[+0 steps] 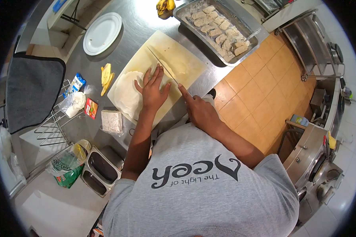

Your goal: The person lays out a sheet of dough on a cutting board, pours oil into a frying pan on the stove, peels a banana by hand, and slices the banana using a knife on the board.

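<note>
A knife (162, 63) is in my right hand (199, 107), its long thin blade slanting up and left across the pale cutting board (184, 51). My left hand (153, 89) lies flat with fingers spread beside the blade, fingertips close to a pale yellow piece (167, 69) on the board. What lies directly under this palm is hidden. Left of my left hand rests a stack of thin, round, whitish dough sheets (126, 93), partly overhanging the board's left side. The blade passes by the yellow piece; whether it touches it I cannot tell.
A metal tray (241, 59) of coated pieces stands at the back right, bananas (165, 8) beside it. Around the board's left are a white plate (103, 33), banana peel (106, 79), a wrapped pale block (112, 121) and a red packet (91, 108).
</note>
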{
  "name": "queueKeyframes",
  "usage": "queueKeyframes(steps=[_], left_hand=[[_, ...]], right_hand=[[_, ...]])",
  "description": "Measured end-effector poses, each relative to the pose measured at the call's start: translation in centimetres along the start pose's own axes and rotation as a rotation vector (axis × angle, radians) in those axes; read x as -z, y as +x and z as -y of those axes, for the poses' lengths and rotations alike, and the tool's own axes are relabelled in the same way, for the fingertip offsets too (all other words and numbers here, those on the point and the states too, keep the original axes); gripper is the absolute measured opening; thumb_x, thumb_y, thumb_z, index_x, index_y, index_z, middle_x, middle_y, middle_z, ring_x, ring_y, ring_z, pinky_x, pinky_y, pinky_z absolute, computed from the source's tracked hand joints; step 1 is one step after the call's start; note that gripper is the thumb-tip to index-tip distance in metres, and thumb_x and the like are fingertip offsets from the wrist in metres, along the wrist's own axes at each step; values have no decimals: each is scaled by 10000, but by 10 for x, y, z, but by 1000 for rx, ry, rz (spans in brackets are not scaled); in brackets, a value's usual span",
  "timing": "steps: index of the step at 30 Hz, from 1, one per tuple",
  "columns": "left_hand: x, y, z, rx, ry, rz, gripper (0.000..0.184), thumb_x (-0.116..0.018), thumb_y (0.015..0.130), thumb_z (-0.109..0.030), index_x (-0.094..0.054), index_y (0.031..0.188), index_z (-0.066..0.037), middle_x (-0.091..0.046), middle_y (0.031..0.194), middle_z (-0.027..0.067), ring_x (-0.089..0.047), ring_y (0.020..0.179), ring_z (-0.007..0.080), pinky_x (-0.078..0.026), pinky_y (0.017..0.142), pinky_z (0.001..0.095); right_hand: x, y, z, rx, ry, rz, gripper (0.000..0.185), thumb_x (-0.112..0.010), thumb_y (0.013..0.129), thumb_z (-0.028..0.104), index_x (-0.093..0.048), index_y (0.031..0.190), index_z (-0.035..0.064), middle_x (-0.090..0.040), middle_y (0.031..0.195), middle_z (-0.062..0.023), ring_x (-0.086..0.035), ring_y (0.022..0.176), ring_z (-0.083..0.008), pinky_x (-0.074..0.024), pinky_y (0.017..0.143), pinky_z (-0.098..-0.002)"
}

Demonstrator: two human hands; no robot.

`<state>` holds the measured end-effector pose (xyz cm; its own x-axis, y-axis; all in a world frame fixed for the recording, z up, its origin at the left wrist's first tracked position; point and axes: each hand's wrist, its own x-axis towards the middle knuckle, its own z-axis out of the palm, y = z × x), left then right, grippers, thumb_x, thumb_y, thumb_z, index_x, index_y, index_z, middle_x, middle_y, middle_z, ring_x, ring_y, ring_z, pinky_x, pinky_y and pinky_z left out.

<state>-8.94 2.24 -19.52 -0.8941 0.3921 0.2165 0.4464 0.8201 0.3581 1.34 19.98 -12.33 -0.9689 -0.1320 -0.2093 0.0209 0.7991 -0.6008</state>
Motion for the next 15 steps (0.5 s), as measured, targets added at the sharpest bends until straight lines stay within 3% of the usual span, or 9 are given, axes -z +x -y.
queueKeyframes(steps=[6, 9, 15], left_hand=[[3, 1, 0, 8, 22, 28, 569, -609, 833, -375, -504, 1339, -135, -466, 1410, 2, -353, 1331, 274, -11, 996, 681], [4, 1, -1, 19, 54, 43, 571, -631, 834, -372, -500, 1345, -154, -446, 1427, -15, -342, 1342, 237, -15, 1029, 626], [4, 0, -2, 0, 62, 6, 586, -655, 819, -349, -497, 1348, -153, -462, 1414, -10, -365, 1330, 226, -16, 1038, 608]], right_hand=[[1, 4, -1, -4, 20, 4, 684, -495, 870, 76, -203, 1476, 203, -592, 772, -232, -595, 623, -415, -498, 584, -493], [0, 6, -3, -5, 43, 15, 689, -492, 864, 67, -206, 1475, 203, -593, 768, -235, -595, 625, -416, -499, 589, -495], [-5, 10, -7, -23, 62, 36, 689, -476, 860, 59, -206, 1476, 209, -603, 792, -249, -605, 654, -424, -499, 602, -499]])
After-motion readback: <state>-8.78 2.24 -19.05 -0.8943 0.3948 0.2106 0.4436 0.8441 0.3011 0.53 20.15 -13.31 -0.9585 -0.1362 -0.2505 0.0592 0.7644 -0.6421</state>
